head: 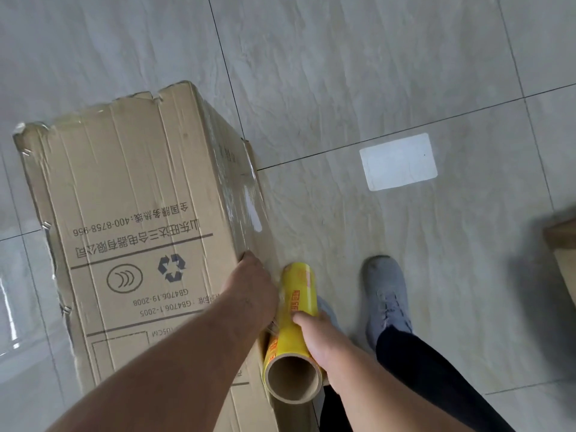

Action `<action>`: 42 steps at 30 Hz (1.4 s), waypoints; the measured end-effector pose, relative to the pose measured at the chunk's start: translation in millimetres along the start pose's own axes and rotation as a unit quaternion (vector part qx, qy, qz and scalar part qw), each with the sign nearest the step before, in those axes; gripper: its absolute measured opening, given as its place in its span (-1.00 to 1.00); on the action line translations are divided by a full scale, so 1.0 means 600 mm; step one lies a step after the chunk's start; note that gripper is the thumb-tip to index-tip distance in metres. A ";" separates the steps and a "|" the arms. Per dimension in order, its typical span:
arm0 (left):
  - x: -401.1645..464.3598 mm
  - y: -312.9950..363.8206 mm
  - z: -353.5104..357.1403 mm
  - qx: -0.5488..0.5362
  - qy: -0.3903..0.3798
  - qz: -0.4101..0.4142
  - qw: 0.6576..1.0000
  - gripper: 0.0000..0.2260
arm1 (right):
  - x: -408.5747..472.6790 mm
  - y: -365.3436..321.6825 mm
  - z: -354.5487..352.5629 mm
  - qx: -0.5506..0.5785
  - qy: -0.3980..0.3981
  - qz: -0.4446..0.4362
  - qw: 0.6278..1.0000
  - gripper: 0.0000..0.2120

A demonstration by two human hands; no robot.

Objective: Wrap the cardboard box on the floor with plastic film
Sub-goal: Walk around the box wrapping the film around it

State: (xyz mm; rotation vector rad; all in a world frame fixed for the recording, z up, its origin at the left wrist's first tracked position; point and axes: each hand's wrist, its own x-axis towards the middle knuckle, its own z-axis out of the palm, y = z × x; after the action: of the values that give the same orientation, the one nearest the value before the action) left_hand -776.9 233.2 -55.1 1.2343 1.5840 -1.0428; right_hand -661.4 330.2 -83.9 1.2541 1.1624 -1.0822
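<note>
A tall cardboard box [131,194] with black print stands on the tiled floor at the left. Clear plastic film [246,194] covers its right side and stretches down to a yellow film roll [296,325] with a brown cardboard core. My right hand [314,335] grips the roll from the right, just beside the box's near right edge. My left hand [252,285] rests at that top right edge of the box, its fingers curled over the edge onto the film side and hidden from view.
My grey shoe [386,294] and dark trouser leg stand right of the roll. A bright rectangular light patch [399,162] lies on the tiles. A piece of another cardboard object [564,251] shows at the right edge. More film glints on the floor at left [12,307].
</note>
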 end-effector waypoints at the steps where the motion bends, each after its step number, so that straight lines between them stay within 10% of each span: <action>1: 0.000 0.001 -0.001 -0.006 0.005 -0.003 1.000 -0.65 | -0.003 0.012 -0.003 0.071 -0.012 0.039 0.997 -0.23; 7: 0.004 0.002 -0.003 -0.066 0.033 -0.036 0.997 -0.63 | 0.010 0.039 0.003 0.229 -0.090 0.064 0.967 -0.38; 20: 0.001 0.082 0.012 -0.043 0.041 -0.066 0.996 -0.52 | 0.031 0.073 -0.002 -0.068 -0.037 -0.085 0.993 -0.06; 34: 0.000 0.104 0.012 -0.040 0.018 -0.038 0.998 -0.53 | 0.043 0.155 0.014 0.294 -0.098 0.082 0.947 -0.12; 42: -0.012 0.132 0.020 -0.128 0.031 0.066 0.989 -0.78 | 0.107 0.200 0.030 -0.032 0.036 -0.032 0.998 0.10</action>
State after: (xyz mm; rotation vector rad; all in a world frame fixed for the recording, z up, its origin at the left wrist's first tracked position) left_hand -696.6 233.0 -60.4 1.1863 1.6035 -0.6984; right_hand -534.2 318.8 -134.3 1.2218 1.2890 -1.0457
